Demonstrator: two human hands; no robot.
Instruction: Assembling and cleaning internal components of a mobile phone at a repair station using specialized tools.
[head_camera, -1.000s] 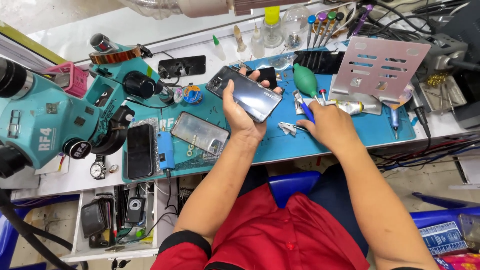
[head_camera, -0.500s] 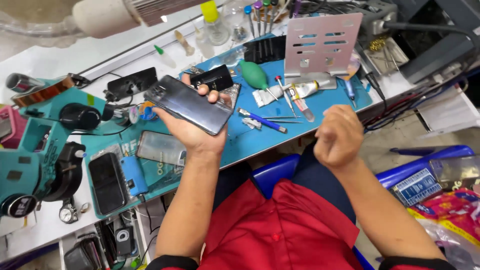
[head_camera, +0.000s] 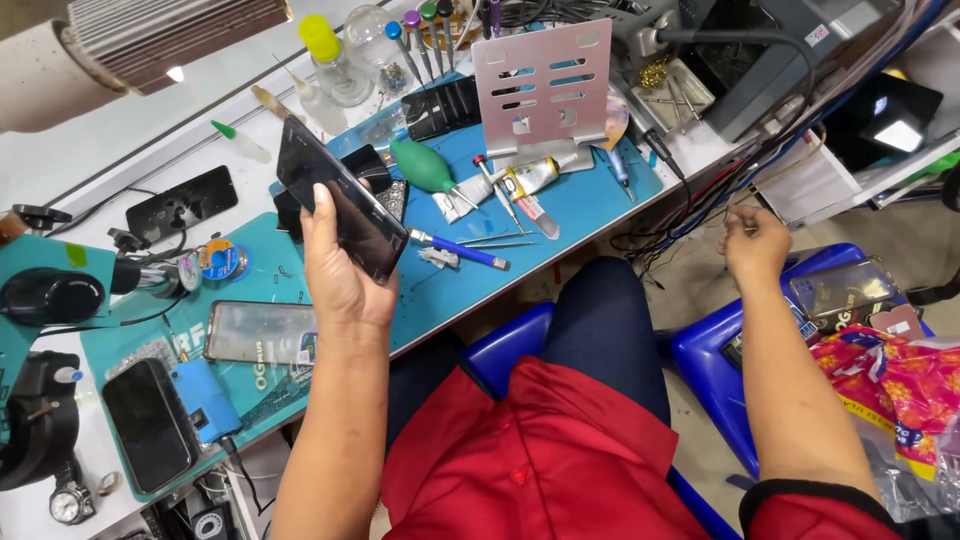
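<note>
The slim black smartphone with the glossy dark screen (head_camera: 340, 205) sits clamped in the left hand (head_camera: 340, 275), fingers wrapped round its lower half. It is raised above the blue work mat (head_camera: 590, 205) and now tilts more steeply on edge than a second ago, when it lay flatter in the palm.

The bigger change is on the other side. The right hand (head_camera: 755, 243) has left the bench altogether. A second ago it was at the tools near the green rubber air blower (head_camera: 425, 165); now it hangs off the table edge, over by the blue plastic stool (head_camera: 715, 350), fingers drawn together in a loose fist with the tips pinched. Whether anything is between them I cannot tell.

So the phone is kept up one-handed, while the blue-handled screwdriver (head_camera: 460, 248) and metal tweezers (head_camera: 490, 238) lie untouched on the mat beside it.
</note>
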